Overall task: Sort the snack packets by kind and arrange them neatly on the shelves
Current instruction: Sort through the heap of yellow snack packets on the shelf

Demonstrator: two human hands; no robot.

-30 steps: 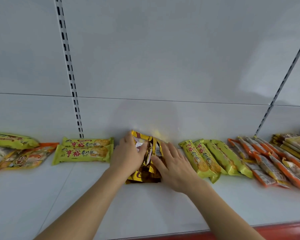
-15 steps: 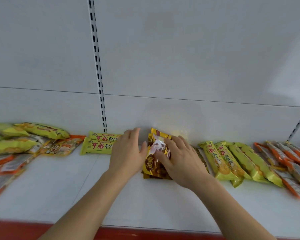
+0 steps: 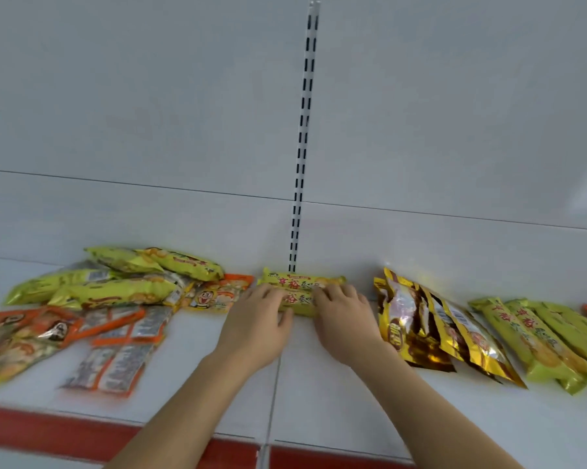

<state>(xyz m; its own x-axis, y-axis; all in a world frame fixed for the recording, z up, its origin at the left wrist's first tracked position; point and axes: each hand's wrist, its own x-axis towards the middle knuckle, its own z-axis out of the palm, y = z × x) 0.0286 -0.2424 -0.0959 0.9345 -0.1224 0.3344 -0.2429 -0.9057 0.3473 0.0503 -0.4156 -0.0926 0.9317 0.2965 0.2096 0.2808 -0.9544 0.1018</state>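
Note:
Two long yellow biscuit packets with red writing lie side by side against the shelf's back wall; the rear packet (image 3: 302, 280) is free. My left hand (image 3: 255, 328) holds the left end of the front packet (image 3: 298, 302), with the thumb at its near edge. My right hand (image 3: 348, 324) holds its right end with curled fingers. Just right of my right hand, gold foil packets (image 3: 420, 319) lean in a short row. Further right lies a row of more yellow biscuit packets (image 3: 539, 336).
A loose heap lies on the left of the white shelf (image 3: 319, 401): yellow-green packets (image 3: 126, 287), a cartoon-face packet (image 3: 217, 296), orange packets (image 3: 24, 333) and orange-and-white packets (image 3: 123, 340). The shelf has a red front edge (image 3: 48, 431). A slotted upright (image 3: 302, 147) runs up the back wall.
Both hands have left the gold foil packets and moved left onto the yellow biscuit packets. The view has swung left, bringing the mixed heap into sight.

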